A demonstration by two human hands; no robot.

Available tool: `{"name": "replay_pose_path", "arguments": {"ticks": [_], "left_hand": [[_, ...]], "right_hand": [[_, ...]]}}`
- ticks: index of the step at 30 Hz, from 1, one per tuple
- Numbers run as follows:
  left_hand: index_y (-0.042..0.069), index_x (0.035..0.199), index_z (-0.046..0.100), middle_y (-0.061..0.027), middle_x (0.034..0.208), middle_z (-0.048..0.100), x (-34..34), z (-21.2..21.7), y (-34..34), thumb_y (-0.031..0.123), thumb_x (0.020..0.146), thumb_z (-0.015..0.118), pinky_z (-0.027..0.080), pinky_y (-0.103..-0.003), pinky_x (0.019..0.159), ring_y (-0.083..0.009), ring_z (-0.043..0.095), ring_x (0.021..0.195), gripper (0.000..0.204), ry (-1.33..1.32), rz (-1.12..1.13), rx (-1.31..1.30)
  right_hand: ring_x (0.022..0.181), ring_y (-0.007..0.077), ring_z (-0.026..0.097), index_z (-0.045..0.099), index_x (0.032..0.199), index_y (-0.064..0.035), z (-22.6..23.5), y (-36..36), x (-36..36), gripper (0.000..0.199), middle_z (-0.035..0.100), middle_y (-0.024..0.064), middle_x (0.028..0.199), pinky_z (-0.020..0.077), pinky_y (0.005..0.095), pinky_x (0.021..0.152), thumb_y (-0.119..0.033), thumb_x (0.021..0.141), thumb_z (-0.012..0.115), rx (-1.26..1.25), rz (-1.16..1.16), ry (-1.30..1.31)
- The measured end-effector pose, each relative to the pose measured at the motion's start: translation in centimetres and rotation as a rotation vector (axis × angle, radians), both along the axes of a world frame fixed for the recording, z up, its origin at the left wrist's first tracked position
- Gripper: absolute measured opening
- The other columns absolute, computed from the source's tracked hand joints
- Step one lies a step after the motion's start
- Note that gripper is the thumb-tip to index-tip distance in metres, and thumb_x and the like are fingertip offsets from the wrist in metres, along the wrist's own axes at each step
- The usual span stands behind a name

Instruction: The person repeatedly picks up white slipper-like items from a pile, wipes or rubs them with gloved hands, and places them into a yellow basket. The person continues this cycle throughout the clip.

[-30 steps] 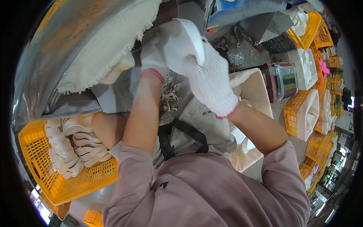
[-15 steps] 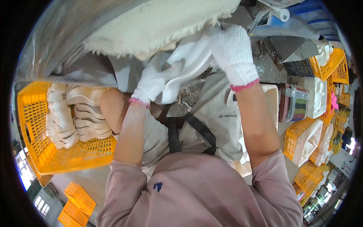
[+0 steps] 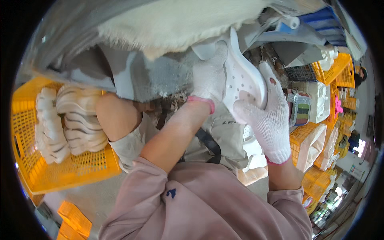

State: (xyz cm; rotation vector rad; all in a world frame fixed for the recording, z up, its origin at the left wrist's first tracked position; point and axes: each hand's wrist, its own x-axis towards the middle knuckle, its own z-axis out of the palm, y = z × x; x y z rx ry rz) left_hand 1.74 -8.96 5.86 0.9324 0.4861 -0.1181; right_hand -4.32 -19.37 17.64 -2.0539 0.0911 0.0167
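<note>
Both my hands wear white knitted gloves with pink cuffs. Between them is a white, smooth, curved perforated piece (image 3: 239, 78) with wavy edges and many small round holes. My left hand (image 3: 211, 76) grips its left side, thumb pointing up along the surface. The right hand (image 3: 270, 116) holds its lower right edge, thumb in front and fingers along the far side; a small hole shows in that glove. Just above the piece hangs the fuzzy edge of a cream-coloured cloth wheel (image 3: 180, 28). The piece's upper end lies close under the wheel; whether they touch I cannot tell.
At left, a yellow crate (image 3: 76, 176) holds stacked wavy white pieces (image 3: 82, 120). More perforated white pieces (image 3: 253, 150) sit by my right forearm. Grey sheeting (image 3: 144, 76) lies below the wheel. Yellow crates (image 3: 316, 184) line the right side, near a striped bundle (image 3: 299, 108).
The piece has turned from edge-on to show its perforated face, moving right. My left hand has moved right and up onto it. My right hand has come down to its lower right edge.
</note>
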Motion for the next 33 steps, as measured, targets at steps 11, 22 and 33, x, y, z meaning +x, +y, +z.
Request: {"name": "replay_pose_path", "arguments": {"ticks": [11, 22, 33], "left_hand": [[0.007, 0.147, 0.057, -0.0229, 0.135, 0.068, 10.6, -11.2, 1.2, 0.028, 0.109, 0.055, 0.052, -0.040, 0.105, -0.0366, 0.066, 0.124, 0.044, -0.458, -0.212, 0.737], [-0.003, 0.110, 0.076, -0.0247, 0.107, 0.077, -1.6, -3.4, 8.7, 0.053, 0.098, 0.070, 0.057, -0.040, 0.089, -0.0279, 0.075, 0.107, 0.058, -0.030, -0.270, 0.495], [-0.001, 0.126, 0.069, -0.0066, 0.113, 0.073, 3.5, -3.0, 5.7, 0.042, 0.103, 0.067, 0.053, -0.033, 0.090, -0.0183, 0.066, 0.103, 0.049, -0.052, -0.547, 0.260]], "right_hand": [[0.112, 0.0454, 0.068, 0.067, 0.123, 0.0031, -3.3, 0.0, 7.3, 0.051, 0.062, 0.0291, 0.133, 0.0575, 0.0465, 0.094, -0.031, 0.085, 0.074, -0.281, -0.159, -0.315], [0.099, 0.0481, 0.072, 0.071, 0.104, 0.0073, -8.3, 0.7, 14.0, 0.050, 0.072, 0.0323, 0.095, 0.0577, 0.0481, 0.089, -0.036, 0.080, 0.077, -0.359, 0.010, -0.234], [0.139, 0.0326, 0.053, 0.071, 0.134, -0.0191, -1.7, -1.9, 1.7, 0.058, 0.067, 0.0104, 0.136, 0.0358, 0.0533, 0.120, -0.019, 0.076, 0.074, -1.318, 0.554, -0.480]]}}
